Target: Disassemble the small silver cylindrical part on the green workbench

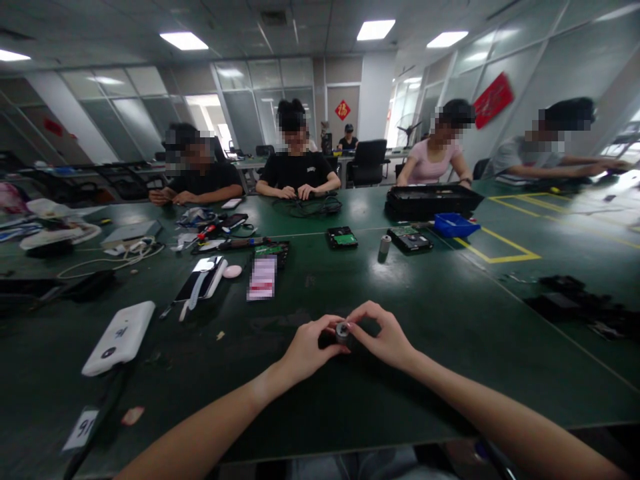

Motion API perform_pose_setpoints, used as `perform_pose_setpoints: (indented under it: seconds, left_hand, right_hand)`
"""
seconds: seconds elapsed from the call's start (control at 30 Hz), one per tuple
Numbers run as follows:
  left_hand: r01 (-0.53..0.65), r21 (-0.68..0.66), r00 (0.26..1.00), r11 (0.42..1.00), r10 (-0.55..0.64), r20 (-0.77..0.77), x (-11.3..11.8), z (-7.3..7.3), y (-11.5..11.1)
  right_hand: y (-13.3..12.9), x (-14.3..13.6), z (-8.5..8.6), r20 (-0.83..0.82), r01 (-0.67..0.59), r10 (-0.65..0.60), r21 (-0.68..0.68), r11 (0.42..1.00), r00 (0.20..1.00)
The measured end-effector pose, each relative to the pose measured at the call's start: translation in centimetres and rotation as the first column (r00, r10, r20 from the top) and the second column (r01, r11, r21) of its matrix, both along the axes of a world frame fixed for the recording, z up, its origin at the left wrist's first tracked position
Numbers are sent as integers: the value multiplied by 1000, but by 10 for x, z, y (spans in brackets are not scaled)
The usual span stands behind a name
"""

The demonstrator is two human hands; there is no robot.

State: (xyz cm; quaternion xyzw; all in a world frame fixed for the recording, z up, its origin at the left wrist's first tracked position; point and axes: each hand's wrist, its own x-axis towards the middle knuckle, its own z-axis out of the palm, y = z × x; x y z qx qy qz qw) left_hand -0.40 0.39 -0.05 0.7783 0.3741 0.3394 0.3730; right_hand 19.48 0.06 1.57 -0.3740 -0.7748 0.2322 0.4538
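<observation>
A small grey metal cylinder (342, 333), which looks like a little electric motor, is held low over the green table in front of me. My left hand (311, 347) grips its side between thumb and fingers. At the top right of it, my right hand (383, 337) has thumb and fingertips closed on the rim; whether they hold a smaller part there is too small to tell. A similar grey cylinder (385, 244) stands upright farther off, beside a hard drive (410, 238). Another hard drive (343, 237) with a green circuit board lies left of it.
To my left are a white power bank (119, 339) with a cable, a phone (262, 277), and a watch strap (200, 285) on a device. Farther back sit a blue tray (455, 225) and a black casing (433, 200). Dark parts (565, 300) lie right. Several people work across the table.
</observation>
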Motion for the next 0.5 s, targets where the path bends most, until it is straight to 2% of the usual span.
perform_pose_setpoints:
  seconds: [0.5]
  left_hand:
    - [6,0,1000,1000,-6,-8,1,5,-1]
  right_hand:
    - [0,-1,-2,38,5,-5,-4,1000,999]
